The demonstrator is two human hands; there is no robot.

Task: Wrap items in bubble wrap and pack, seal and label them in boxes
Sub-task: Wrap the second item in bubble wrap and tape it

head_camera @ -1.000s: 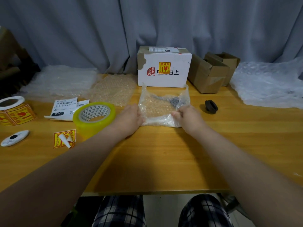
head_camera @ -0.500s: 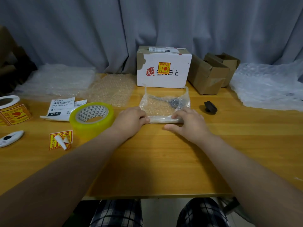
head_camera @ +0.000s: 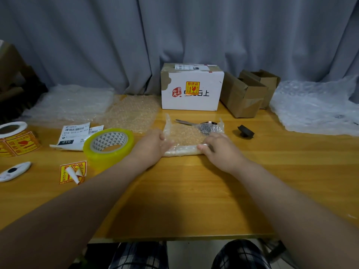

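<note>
Within the last 1 s the near edge of the bubble wrap [head_camera: 184,135] has been rolled into a tight tube, mid-bench [head_camera: 184,191]. The left hand [head_camera: 153,144] and right hand [head_camera: 219,150] pinch its 2 ends. Wrapping looks half done; whatever is inside is hidden.

The head-worn camera looked forward and down across the yellow wooden desk [head_camera: 184,191] toward the grey pleated curtain [head_camera: 174,35] behind it. Both forearms ran in from the bottom corners, and the left hand [head_camera: 151,146] and right hand [head_camera: 219,152] met near mid-frame on the clear bubble-wrap sheet [head_camera: 186,134], at arm's reach. Below the desk's near edge, the wide lens took in knees in plaid trousers [head_camera: 139,255].
</note>
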